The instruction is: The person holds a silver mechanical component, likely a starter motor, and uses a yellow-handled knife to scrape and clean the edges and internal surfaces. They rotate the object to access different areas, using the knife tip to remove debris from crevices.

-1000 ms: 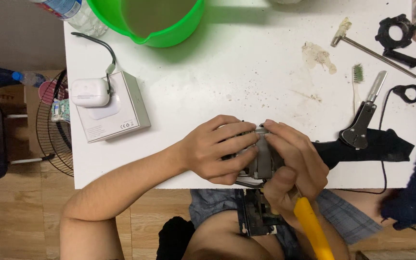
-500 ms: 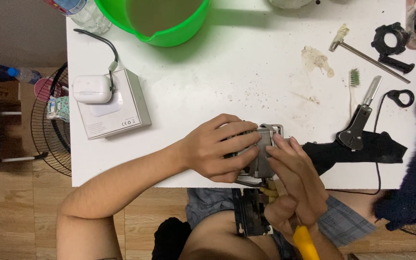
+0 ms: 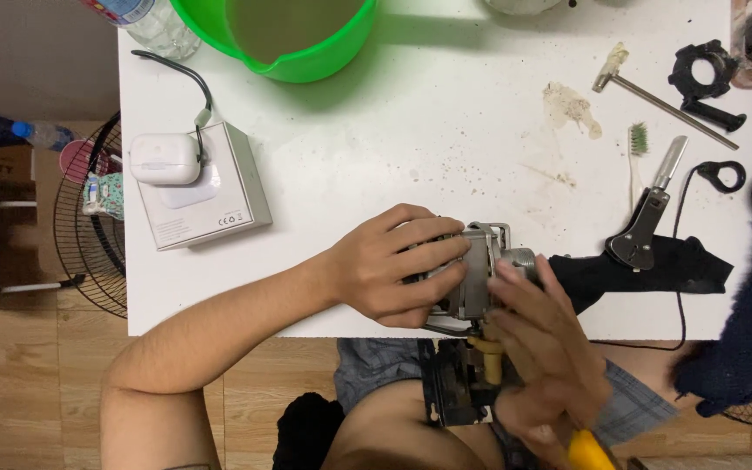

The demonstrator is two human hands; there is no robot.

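Head view: the left hand [image 3: 398,265] is wrapping closed around a grey metal motor [image 3: 476,274], which is sitting at the near edge of the white counter [image 3: 411,148]. The right hand [image 3: 546,348] is curling against its end, gripping a yellow-handled tool [image 3: 589,451]. Open room is lying beyond, toward the green bucket [image 3: 293,43].

White table [image 3: 411,130] w/ green basin [image 3: 298,39], white box [image 3: 206,191], toothbrush [image 3: 635,152], hammer [image 3: 654,91].
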